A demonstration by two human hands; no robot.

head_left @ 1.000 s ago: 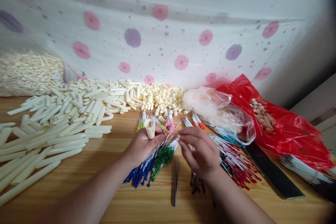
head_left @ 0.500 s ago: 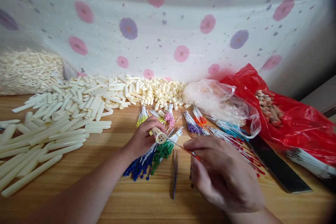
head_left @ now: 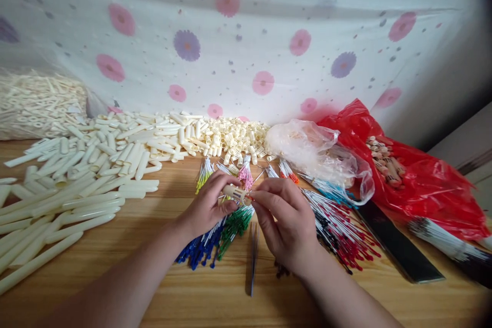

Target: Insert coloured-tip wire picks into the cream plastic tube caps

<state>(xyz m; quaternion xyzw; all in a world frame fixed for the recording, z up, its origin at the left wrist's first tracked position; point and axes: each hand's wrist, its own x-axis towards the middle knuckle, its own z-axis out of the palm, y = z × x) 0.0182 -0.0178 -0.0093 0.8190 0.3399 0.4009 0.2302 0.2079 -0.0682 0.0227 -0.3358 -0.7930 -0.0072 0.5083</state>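
My left hand (head_left: 213,202) is closed round a short cream slotted plastic tube (head_left: 236,193), its open end turned to the right. At that end, the fingertips of my right hand (head_left: 286,218) pinch a thin pen refill with a red-orange end (head_left: 250,196). Most of the refill is hidden by the tube and my fingers. Below the hands lie bundles of blue-tipped refills (head_left: 202,246) and green-tipped refills (head_left: 236,223). A pair of metal tweezers (head_left: 252,261) rests on the wooden table (head_left: 184,297) between my forearms.
Cream pen barrels (head_left: 88,164) spread over the left side. Slotted tubes (head_left: 238,136) are heaped at the back. Red-tipped refills (head_left: 346,225), a black flat strip (head_left: 400,241), a clear bag (head_left: 307,146) and a red bag (head_left: 430,179) lie to the right.
My right hand has moved left and away from me, up to the tube. The refill's white shaft, visible before, has gone into the tube's end, leaving the coloured end at my fingertips.
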